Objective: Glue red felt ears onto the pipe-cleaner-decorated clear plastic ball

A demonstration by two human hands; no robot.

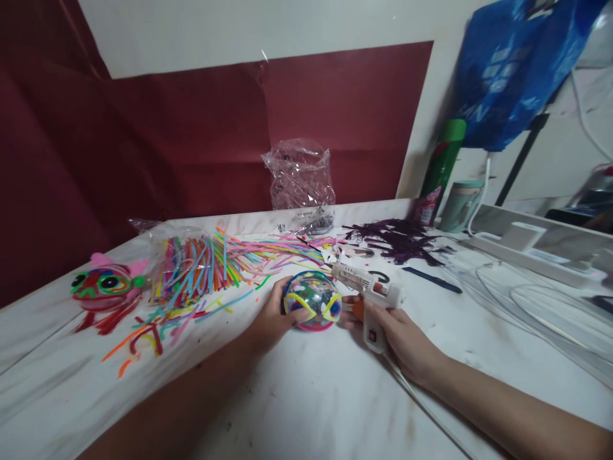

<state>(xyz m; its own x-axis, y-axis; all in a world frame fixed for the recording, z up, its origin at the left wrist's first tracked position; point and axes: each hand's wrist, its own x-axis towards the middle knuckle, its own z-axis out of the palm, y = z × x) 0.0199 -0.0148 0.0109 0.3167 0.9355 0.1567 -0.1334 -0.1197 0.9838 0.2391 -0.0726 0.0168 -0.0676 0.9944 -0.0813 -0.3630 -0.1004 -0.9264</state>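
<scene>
Before me, my left hand (274, 314) grasps a glossy multicoloured ball (313, 292), best kept steady; right hand (401, 331), a white plastic glue gun (391, 295)

White wall (230, 35), maroon sheet (354, 115), marble-patterned table (306, 402).

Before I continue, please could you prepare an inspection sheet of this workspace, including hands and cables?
Surface: white marbled tabletop, scattered with scraps and dark specks.
Job's things: decorated ball with yellow-edged eyes; white glue gun; red face figure at left.
Clutter: colourful fuzzy sticks, purple strands, clear bag.
Hands: left hand grips the ball; right hand holds the glue gun.
Cables: white cord runs from the glue gun's handle; power strip at right.
Surroundings: dark red sheet on the wall; blue bag; mint container.
</scene>
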